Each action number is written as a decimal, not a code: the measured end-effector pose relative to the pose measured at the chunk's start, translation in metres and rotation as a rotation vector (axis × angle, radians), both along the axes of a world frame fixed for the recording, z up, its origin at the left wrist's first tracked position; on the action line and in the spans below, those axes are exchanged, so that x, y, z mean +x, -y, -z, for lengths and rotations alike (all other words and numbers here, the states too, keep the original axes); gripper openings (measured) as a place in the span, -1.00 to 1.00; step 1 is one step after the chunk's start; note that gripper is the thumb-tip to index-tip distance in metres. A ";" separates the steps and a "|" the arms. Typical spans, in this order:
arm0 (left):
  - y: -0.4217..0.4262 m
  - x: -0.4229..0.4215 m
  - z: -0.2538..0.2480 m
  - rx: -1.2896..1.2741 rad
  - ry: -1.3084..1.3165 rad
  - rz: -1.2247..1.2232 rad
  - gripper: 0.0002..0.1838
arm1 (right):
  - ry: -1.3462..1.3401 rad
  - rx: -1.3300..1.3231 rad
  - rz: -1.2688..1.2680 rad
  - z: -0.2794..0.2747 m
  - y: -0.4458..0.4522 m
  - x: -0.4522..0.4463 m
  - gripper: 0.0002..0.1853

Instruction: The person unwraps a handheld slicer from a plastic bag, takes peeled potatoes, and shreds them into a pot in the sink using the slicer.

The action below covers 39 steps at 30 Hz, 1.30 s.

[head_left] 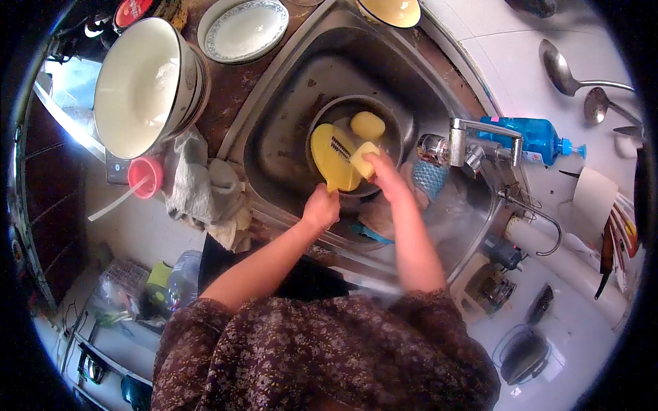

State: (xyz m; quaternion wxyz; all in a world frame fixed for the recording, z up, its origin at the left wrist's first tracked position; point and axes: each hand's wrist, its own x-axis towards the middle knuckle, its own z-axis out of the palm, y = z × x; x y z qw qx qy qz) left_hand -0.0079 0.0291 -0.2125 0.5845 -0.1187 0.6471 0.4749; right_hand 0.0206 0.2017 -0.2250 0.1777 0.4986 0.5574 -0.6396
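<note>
Closed round the narrow end of a yellow grater, my left hand holds it tilted over a round metal bowl in the sink. My right hand grips a peeled, pale yellow potato piece beside the grater's dark slotted blade. Another peeled potato lies in the bowl, near its far side. The underside of the grater and the bottom of the bowl beneath it are hidden.
The sink has a faucet on its right, above a blue textured cloth. Stacked bowls and plates stand to the left. Cloths hang at the left edge. A blue bottle lies at right.
</note>
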 end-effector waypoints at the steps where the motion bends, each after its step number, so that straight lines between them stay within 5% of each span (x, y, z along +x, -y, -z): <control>1: 0.000 0.000 0.001 0.000 0.001 0.000 -0.73 | -0.015 0.057 -0.073 -0.004 0.004 -0.003 -0.59; 9: 0.002 0.016 0.035 -0.012 -0.189 0.094 -0.72 | 0.014 0.294 -0.243 -0.005 0.015 -0.005 -0.58; 14: 0.002 0.024 0.047 -0.054 -0.272 0.101 -0.76 | 0.032 0.681 -0.691 -0.005 0.031 -0.012 -0.58; 18: 0.004 0.030 0.059 -0.042 -0.345 0.087 -0.78 | 0.084 0.757 -0.612 -0.014 0.051 -0.014 -0.63; 30: 0.006 0.012 0.013 -0.066 -0.383 0.259 -0.78 | 0.216 0.939 -0.502 0.073 0.025 -0.044 -0.62; 37: 0.003 0.010 0.026 -0.084 -0.238 0.170 -0.77 | -0.026 0.803 -0.541 0.070 0.002 -0.022 -0.65; 39: 0.003 0.008 0.015 -0.080 -0.332 0.263 -0.76 | -0.007 0.723 -0.567 0.029 0.024 -0.012 -0.65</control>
